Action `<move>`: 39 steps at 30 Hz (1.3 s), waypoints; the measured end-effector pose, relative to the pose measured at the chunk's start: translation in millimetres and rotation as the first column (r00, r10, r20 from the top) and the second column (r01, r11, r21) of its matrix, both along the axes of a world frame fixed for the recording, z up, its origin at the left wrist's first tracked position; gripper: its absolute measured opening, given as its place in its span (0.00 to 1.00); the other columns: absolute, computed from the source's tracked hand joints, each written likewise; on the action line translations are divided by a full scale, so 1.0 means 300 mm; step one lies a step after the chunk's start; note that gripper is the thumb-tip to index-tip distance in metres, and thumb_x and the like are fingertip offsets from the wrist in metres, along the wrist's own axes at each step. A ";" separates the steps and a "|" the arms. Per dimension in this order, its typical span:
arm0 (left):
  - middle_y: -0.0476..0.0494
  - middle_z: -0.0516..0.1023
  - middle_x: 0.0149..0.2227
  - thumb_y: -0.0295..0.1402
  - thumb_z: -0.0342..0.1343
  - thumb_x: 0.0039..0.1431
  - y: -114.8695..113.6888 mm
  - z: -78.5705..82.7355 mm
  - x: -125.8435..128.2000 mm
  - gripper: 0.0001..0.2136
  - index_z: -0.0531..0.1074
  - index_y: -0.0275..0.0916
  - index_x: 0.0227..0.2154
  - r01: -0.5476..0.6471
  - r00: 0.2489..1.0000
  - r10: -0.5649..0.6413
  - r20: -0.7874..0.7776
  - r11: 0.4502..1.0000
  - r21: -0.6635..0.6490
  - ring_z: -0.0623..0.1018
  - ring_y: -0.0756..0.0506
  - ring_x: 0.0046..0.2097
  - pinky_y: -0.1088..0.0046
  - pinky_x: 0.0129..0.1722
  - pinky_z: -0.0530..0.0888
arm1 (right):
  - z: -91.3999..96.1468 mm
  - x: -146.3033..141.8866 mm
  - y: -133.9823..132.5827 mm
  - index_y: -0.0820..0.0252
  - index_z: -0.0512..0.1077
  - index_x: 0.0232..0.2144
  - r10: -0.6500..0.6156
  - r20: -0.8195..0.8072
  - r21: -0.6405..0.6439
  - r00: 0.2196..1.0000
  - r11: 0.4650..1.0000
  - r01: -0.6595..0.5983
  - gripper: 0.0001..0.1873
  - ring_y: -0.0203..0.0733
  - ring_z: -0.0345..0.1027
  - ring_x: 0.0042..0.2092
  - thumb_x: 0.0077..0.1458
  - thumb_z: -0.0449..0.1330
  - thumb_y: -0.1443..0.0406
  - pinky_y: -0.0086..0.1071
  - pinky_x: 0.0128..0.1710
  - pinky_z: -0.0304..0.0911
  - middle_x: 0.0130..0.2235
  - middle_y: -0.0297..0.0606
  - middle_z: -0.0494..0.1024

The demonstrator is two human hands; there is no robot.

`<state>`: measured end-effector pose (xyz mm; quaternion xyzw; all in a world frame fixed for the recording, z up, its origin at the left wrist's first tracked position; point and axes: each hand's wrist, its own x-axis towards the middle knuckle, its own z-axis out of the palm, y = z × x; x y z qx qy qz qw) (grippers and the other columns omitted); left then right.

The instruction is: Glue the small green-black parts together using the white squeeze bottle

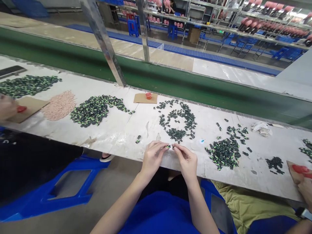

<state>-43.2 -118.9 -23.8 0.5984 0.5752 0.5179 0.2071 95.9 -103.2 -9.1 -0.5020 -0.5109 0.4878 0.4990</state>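
Note:
My left hand (154, 155) is closed in a pinch above the table's front edge, holding a small dark part with green on it (168, 146). Close beside it, my right hand (187, 159) pinches a small dark piece (173, 147). A narrow gap separates the two sets of fingertips. Just beyond them lies a ring-shaped scatter of small dark pieces (177, 134). A heap of black-and-green parts (225, 152) is to the right of my right hand. Left of my left hand, a couple of similar parts (138, 139) lie on the table.
The white table (117, 130) also bears a large black-and-green heap (90, 112), a pink heap (59, 105) and a red cup (148, 95) on cardboard (138, 98). A metal post (104, 42) rises behind. Co-workers' hands show at left (7, 107) and right (305, 191).

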 end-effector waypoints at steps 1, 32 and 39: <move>0.44 0.79 0.34 0.33 0.54 0.61 -0.001 0.005 0.003 0.07 0.78 0.42 0.36 0.001 1.000 -0.001 -0.022 1.000 0.014 0.77 0.44 0.40 0.64 0.43 0.73 | 0.005 -0.001 -0.002 0.56 0.80 0.33 0.004 0.001 0.009 1.000 1.000 -0.004 0.08 0.46 0.76 0.41 0.51 0.63 0.62 0.41 0.45 0.72 0.38 0.39 0.82; 0.48 0.80 0.30 0.28 0.48 0.63 -0.004 0.041 -0.004 0.10 0.74 0.43 0.35 0.186 0.948 -0.161 -0.276 0.980 0.066 0.76 0.46 0.37 0.63 0.45 0.64 | 0.034 0.019 -0.039 0.56 0.80 0.30 0.054 0.038 0.130 0.998 0.990 -0.059 0.05 0.42 0.75 0.35 0.50 0.63 0.64 0.34 0.35 0.72 0.31 0.39 0.80; 0.49 0.80 0.32 0.24 0.48 0.62 0.005 0.058 -0.013 0.10 0.73 0.42 0.38 0.279 0.921 -0.216 -0.325 0.947 0.159 0.75 0.47 0.39 0.66 0.45 0.61 | 0.024 0.030 -0.036 0.58 0.79 0.33 0.029 -0.073 -0.035 0.997 0.999 -0.032 0.12 0.41 0.75 0.31 0.42 0.68 0.62 0.35 0.34 0.73 0.29 0.38 0.81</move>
